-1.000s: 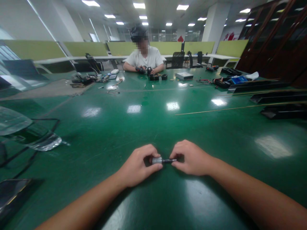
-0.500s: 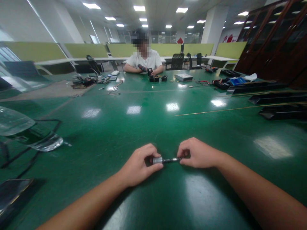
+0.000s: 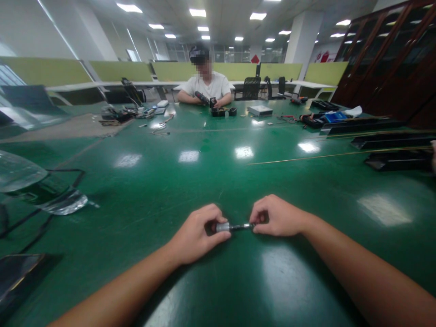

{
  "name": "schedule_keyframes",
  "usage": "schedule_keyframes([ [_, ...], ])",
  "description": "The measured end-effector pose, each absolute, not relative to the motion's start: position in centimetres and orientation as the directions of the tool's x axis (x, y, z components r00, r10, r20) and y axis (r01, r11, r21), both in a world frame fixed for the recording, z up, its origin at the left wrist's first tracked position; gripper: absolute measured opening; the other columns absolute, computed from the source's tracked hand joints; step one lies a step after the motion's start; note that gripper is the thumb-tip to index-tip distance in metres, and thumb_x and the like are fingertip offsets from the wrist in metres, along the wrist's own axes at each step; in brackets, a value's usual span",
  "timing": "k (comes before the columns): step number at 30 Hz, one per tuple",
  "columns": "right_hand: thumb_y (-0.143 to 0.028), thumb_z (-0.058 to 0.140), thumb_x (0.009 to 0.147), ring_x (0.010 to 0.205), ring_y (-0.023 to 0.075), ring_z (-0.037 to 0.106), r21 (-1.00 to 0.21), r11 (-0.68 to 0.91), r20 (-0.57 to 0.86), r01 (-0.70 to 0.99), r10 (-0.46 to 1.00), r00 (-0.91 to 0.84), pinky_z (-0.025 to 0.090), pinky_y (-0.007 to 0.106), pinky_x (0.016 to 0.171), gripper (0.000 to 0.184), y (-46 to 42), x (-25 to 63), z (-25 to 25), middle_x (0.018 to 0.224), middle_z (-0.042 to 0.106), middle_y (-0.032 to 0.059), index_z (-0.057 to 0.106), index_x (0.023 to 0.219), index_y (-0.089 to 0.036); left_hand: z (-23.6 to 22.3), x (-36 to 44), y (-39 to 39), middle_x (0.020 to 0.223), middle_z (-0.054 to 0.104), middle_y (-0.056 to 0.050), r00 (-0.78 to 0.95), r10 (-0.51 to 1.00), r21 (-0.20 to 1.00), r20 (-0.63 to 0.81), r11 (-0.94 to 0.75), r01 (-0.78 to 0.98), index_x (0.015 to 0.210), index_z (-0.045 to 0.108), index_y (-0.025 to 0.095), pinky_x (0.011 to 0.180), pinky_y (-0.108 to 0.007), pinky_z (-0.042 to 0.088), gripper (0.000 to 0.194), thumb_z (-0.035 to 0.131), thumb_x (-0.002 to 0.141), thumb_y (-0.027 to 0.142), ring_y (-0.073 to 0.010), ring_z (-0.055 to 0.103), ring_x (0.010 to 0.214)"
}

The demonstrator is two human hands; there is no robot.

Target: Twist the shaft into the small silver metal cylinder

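Observation:
Low over the green table [image 3: 190, 181], my left hand [image 3: 197, 234] pinches a short silver cylinder [image 3: 223, 227] between thumb and fingers. A thin dark rod [image 3: 241, 226] with a shiny stretch runs out of the cylinder to the right, lying level. Around the rod's far end, the thumb and fingertips of my right hand [image 3: 281, 215] are closed, hiding its tip. What kind of tool or part this is, I cannot make out. A short length of rod shows between my two hands.
A clear plastic bottle [image 3: 41, 186] lies at left above a phone-like dark slab [image 3: 20, 277]. Black channel pieces [image 3: 398, 160] and thin rods [image 3: 323, 156] lie at right. Across the table a person [image 3: 206, 86] handles dark parts. Another person's hand [image 3: 433, 154] shows at the right edge.
My right hand has slid right, away from the left, exposing more of the rod, then stayed nearly still. My left hand keeps its grip. Another person's hand has appeared at the right edge.

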State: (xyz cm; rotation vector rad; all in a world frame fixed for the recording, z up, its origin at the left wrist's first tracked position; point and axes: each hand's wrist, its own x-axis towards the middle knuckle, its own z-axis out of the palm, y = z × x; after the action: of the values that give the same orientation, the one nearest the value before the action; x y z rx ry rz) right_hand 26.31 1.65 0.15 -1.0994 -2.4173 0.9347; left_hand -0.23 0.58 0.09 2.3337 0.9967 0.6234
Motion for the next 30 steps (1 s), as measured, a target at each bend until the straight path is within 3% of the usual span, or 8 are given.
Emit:
schedule_keyframes([
  [11, -0.022, 0.07, 0.079, 0.079, 0.0158, 0.062, -0.57, 0.66, 0.309, 0.489, 0.724, -0.616, 0.043, 0.027, 0.074, 0.013, 1.1, 22.0, -1.6, 0.084, 0.072, 0.0037, 0.073, 0.092, -0.019, -0.1, 0.0, 0.3, 0.084, 0.06, -0.002, 0.586, 0.776, 0.606, 0.233, -0.587, 0.537, 0.086, 0.06, 0.017, 0.069, -0.026, 0.042, 0.017, 0.072, 0.078, 0.026, -0.0162, 0.056, 0.077],
  [17, -0.025, 0.07, 0.081, 0.076, 0.0152, 0.06, -0.562, 0.653, 0.335, 0.507, 0.741, -0.582, 0.043, 0.028, 0.074, 0.009, 1.0, 22.1, -2.2, 0.08, 0.07, 0.0016, 0.071, 0.089, -0.02, 0.0, 0.1, 0.4, 0.082, 0.061, -0.002, 0.582, 0.784, 0.635, 0.217, -0.566, 0.526, 0.087, 0.063, 0.017, 0.068, -0.026, 0.044, 0.014, 0.059, 0.09, 0.03, -0.0148, 0.057, 0.074],
  [22, -0.025, 0.069, 0.081, 0.08, 0.016, 0.059, -0.555, 0.692, 0.377, 0.462, 0.704, -0.601, 0.043, 0.028, 0.076, 0.008, 0.9, 22.3, -2.1, 0.082, 0.07, 0.0023, 0.071, 0.087, -0.019, -0.2, 0.2, 0.3, 0.08, 0.063, -0.002, 0.565, 0.807, 0.652, 0.17, -0.522, 0.55, 0.089, 0.064, 0.017, 0.067, -0.025, 0.045, 0.014, 0.061, 0.087, 0.03, -0.0144, 0.059, 0.072],
  [30, -0.021, 0.069, 0.078, 0.082, 0.0175, 0.059, -0.561, 0.684, 0.317, 0.466, 0.698, -0.642, 0.044, 0.03, 0.077, 0.015, 0.4, 22.4, -1.5, 0.084, 0.069, 0.0034, 0.07, 0.093, -0.019, -0.1, 0.1, 0.2, 0.078, 0.062, -0.002, 0.565, 0.809, 0.661, 0.166, -0.516, 0.545, 0.083, 0.06, 0.016, 0.065, -0.025, 0.045, 0.015, 0.065, 0.083, 0.031, -0.0151, 0.058, 0.07],
])
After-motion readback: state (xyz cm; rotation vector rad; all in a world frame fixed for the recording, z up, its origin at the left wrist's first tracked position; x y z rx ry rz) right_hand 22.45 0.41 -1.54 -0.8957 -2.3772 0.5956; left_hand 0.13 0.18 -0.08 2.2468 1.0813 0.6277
